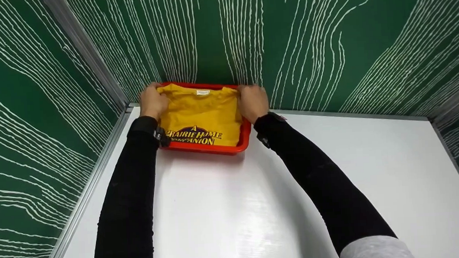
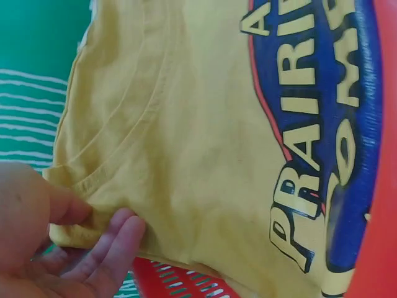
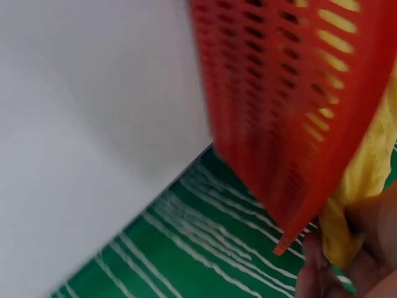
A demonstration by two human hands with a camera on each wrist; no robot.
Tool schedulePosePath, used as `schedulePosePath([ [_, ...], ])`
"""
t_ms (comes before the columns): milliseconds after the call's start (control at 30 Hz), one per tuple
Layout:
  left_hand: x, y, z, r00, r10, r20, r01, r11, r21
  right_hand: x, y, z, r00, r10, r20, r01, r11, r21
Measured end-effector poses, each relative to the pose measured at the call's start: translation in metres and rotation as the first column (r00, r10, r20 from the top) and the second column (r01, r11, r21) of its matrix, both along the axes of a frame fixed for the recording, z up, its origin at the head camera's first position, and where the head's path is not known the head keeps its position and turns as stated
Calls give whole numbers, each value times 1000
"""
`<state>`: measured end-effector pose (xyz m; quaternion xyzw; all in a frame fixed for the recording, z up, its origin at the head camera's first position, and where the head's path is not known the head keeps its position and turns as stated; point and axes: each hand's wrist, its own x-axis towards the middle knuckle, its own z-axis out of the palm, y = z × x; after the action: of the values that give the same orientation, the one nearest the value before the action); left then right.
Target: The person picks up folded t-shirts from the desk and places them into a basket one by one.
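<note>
A folded yellow T-shirt (image 1: 201, 116) lies in a red plastic basket (image 1: 207, 149), its neckline at the far side and its printed lettering toward me. At the far left corner of the basket my left hand (image 1: 153, 102) pinches the shirt's shoulder. The left wrist view shows the cloth between thumb and fingers of that hand (image 2: 28, 217). Opposite it, my right hand (image 1: 254, 102) grips the other shoulder by the basket's right rim. In the right wrist view, yellow cloth (image 3: 338, 233) sits between the right hand's (image 3: 375, 245) thumb and fingers, beside the slotted basket wall (image 3: 267, 112).
The basket is at the back left of a white table (image 1: 218, 208), close to a green wall (image 1: 209, 39) with white wavy lines. Another green wall (image 1: 24, 116) runs along the left, and grey metal strips (image 1: 88, 54) edge the corners.
</note>
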<state>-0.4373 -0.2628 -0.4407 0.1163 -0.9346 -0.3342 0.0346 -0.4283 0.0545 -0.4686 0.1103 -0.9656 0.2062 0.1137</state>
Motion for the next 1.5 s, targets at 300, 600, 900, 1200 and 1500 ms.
schedulePosePath([
  [300,4,6,-3,988,-151,-30,147,983,-115,9,-5,-1,987,48,-155,-34,995,90],
  [600,5,40,1,908,-377,185,417,861,-291,13,-16,5,953,277,123,-294,943,154],
  [900,7,49,-2,832,-361,420,513,788,-339,10,-28,3,952,158,262,-238,920,310],
  [1200,0,44,5,762,-388,519,549,813,-197,-2,-37,-7,903,135,407,-287,896,339],
  [1500,-4,52,6,722,-378,580,542,829,-134,4,-37,-13,923,108,369,-247,902,355],
])
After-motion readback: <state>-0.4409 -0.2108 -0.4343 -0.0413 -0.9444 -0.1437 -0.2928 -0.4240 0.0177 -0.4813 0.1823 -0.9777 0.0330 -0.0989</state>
